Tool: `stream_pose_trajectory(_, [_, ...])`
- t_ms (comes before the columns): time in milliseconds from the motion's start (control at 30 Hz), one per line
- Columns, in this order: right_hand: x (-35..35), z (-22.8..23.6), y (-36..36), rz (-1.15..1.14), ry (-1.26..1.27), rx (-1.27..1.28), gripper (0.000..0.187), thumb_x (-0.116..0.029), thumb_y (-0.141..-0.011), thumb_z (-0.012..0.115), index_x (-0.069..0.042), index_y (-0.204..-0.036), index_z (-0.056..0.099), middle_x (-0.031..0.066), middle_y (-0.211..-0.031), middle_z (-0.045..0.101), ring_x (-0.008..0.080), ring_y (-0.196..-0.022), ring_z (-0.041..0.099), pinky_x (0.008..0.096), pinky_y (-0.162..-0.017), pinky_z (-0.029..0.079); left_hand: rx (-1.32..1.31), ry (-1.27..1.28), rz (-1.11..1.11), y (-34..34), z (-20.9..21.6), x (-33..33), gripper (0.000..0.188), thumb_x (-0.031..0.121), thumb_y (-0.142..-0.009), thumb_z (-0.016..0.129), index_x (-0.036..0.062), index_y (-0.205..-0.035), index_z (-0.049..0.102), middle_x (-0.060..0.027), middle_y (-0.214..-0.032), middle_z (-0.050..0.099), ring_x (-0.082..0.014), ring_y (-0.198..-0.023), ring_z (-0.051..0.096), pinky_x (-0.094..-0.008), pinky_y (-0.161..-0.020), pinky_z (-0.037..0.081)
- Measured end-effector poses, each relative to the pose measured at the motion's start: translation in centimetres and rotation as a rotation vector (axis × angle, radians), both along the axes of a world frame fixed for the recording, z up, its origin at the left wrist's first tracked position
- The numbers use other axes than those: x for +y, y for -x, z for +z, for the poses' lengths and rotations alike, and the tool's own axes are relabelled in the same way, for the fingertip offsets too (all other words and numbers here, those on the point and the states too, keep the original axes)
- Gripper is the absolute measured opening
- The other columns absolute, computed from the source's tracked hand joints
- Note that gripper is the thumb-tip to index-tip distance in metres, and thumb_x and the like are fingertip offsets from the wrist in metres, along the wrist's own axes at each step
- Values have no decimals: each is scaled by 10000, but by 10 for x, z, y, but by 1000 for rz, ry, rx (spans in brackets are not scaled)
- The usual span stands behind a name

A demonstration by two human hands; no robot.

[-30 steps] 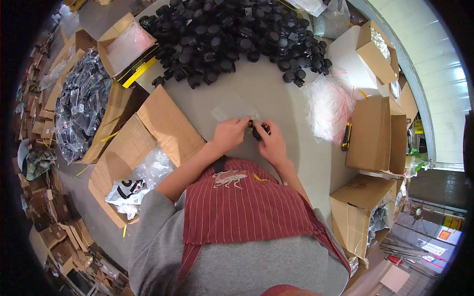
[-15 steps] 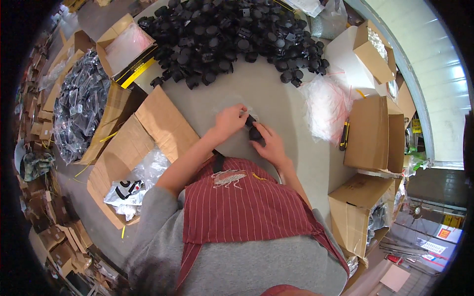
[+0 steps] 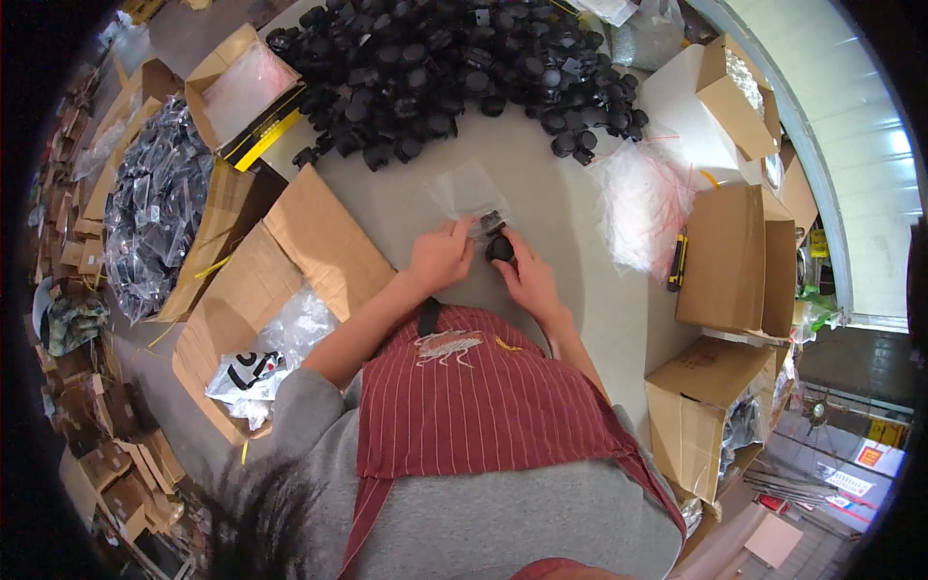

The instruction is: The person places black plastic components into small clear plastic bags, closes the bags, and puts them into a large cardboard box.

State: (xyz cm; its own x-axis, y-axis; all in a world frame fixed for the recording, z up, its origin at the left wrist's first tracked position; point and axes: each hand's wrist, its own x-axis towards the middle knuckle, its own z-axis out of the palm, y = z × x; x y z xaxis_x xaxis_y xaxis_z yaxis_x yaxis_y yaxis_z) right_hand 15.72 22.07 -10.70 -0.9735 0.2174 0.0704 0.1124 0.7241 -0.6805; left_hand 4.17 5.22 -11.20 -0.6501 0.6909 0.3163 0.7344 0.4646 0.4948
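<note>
From the head view, we are seeing our left hand (image 3: 442,258) with its thumb and fingers pinched together on the near edge of a clear bag (image 3: 467,187). Our right hand (image 3: 531,280) is gripping a small black part (image 3: 500,248), with its fingers clamped on the side. The part is sitting between our two hands, over the grey counter (image 3: 570,222), and its far end is touching the bag; we cannot tell how much is inside. The bag is looking very thin, so a hard corner could be catching on it and making a rip if we are pushing too fast. If our left pinch is being too loose, the bag could be sliding away or folding up. If our right grip is being too weak, the part could be slipping out and dropping. A big black heap (image 3: 435,77) is lying ahead of us, and bits could be rolling down if something is bumping it. On our right, a yellow and black cutter (image 3: 679,261) is lying beside a messy plastic pile (image 3: 638,217), and a careless reach could be knocking it.
</note>
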Motion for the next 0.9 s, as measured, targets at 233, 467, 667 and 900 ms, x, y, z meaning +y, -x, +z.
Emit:
stream_pose_trajectory(233, [-1, 8, 1, 148, -31, -52, 530, -101, -867, 629, -111, -1361, 438, 181, -1228, 601, 400, -1032, 620, 450, -823, 527, 120, -52, -27, 4, 8, 2, 341, 142, -784, 646, 114, -1122, 611, -68, -897, 623, -257, -840, 648, -377, -642, 541])
stream_pose_trajectory(467, [17, -6, 14, 115, 302, -18, 589, 14, -837, 612, -107, -1378, 414, 151, -1184, 610, 316, -923, 657, 397, -799, 517, 107, -166, -112, 11, 1, -1, 258, 101, -749, 660, 124, -1006, 659, -48, -876, 619, -243, -809, 642, -360, -654, 535])
stream_pose_trajectory(667, [21, 2, 28, 15, 475, -77, 737, -16, -762, 722, -104, -1404, 369, 111, -1154, 617, 188, -726, 601, 329, -703, 502, 10, -232, -98, 15, -6, -3, 262, 68, -758, 675, 125, -1014, 673, -55, -847, 620, -258, -775, 626, -364, -631, 525])
stream_pose_trajectory(900, [30, -2, 46, 111, 305, -135, 656, -99, -716, 797, -73, -1304, 507, 119, -1111, 640, 230, -789, 637, 329, -713, 516, 52, -294, -107, 19, 2, -3, 257, 59, -763, 678, 118, -1014, 676, -60, -863, 642, -259, -756, 633, -365, -619, 526])
